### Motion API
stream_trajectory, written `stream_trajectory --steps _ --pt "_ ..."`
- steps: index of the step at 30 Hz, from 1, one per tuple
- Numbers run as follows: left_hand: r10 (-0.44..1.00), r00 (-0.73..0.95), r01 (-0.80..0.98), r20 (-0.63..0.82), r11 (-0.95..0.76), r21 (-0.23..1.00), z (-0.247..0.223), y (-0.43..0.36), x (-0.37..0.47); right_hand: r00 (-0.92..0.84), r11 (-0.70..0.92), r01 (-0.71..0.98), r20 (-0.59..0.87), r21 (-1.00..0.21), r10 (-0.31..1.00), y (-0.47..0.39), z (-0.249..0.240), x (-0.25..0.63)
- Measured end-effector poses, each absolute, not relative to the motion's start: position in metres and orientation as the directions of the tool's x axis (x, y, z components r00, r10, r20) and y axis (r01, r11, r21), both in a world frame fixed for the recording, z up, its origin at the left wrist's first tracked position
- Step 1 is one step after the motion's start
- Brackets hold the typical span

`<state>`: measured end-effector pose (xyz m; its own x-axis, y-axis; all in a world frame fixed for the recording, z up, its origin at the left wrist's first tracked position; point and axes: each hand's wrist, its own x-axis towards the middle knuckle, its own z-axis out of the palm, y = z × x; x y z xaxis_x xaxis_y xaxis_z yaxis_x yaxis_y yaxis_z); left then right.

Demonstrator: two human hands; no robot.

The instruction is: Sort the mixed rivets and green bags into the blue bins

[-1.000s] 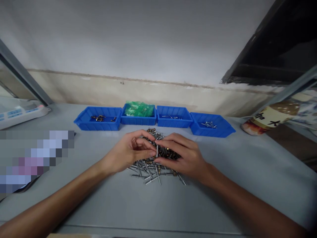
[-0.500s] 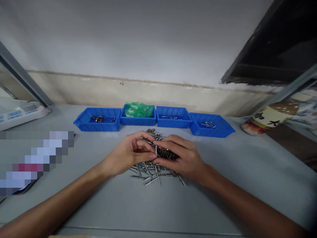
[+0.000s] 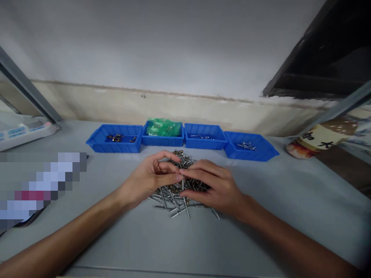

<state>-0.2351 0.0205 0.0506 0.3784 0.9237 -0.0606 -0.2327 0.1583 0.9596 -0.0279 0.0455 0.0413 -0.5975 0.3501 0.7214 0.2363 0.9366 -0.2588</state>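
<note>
A pile of silvery and brass-coloured rivets [image 3: 176, 200] lies on the grey table. Over its left part, my left hand [image 3: 150, 175] pinches a small metal rivet [image 3: 182, 183] between thumb and fingers; the rivet points downward. My right hand [image 3: 216, 183] is over the pile's right part, its index fingertip touching the left fingertips near the rivet's top. The right thumb is apart from the index finger, below it, and nothing is seen gripped there.
Behind the pile stand blue bins: one with brassy pieces [image 3: 113, 148], one with a green bag [image 3: 164, 142], two with silvery pieces [image 3: 205, 144] [image 3: 249, 154]. A patterned cup [image 3: 321, 141] is right, a power strip [image 3: 29, 135] left.
My right thumb has moved down, away from the rivet and from the index finger. My left hand stays nearly in place with its pinch. The view has shifted slightly.
</note>
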Motion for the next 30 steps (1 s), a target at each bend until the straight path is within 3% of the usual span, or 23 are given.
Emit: stream_trajectory --steps 8,13,16,21,24,26,30 --pt "0.924 0.374 -0.24 -0.073 0.173 0.955 0.053 0.022 -0.236 -0.598 0.945 0.235 0.732 -0.229 0.326 0.044 0.044 -0.029" --pt "0.904 0.425 -0.154 -0.054 0.131 0.979 0.054 0.02 -0.234 -0.611 0.944 0.263 0.723 -0.198 0.322 0.044 0.047 -0.026" --pt "0.906 0.422 -0.073 -0.025 0.062 0.995 0.054 0.019 -0.233 -0.574 0.933 0.303 0.744 -0.195 0.342 0.049 0.047 -0.021" --pt "0.955 0.264 0.09 0.132 -0.16 0.983 0.059 0.022 -0.238 -0.441 0.875 0.439 0.799 -0.206 0.409 0.067 0.058 -0.004" --pt "0.946 0.203 0.336 0.254 -0.311 0.889 0.059 0.025 -0.246 -0.267 0.774 0.587 0.846 -0.237 0.462 0.084 0.065 0.015" --pt "0.927 0.196 0.523 0.319 -0.374 0.766 0.057 0.028 -0.251 -0.099 0.706 0.627 0.865 -0.329 0.491 0.098 0.067 0.03" --pt "0.886 0.303 0.712 0.351 -0.455 0.534 0.047 0.034 -0.259 0.107 0.59 0.681 0.855 -0.435 0.507 0.121 0.067 0.06"
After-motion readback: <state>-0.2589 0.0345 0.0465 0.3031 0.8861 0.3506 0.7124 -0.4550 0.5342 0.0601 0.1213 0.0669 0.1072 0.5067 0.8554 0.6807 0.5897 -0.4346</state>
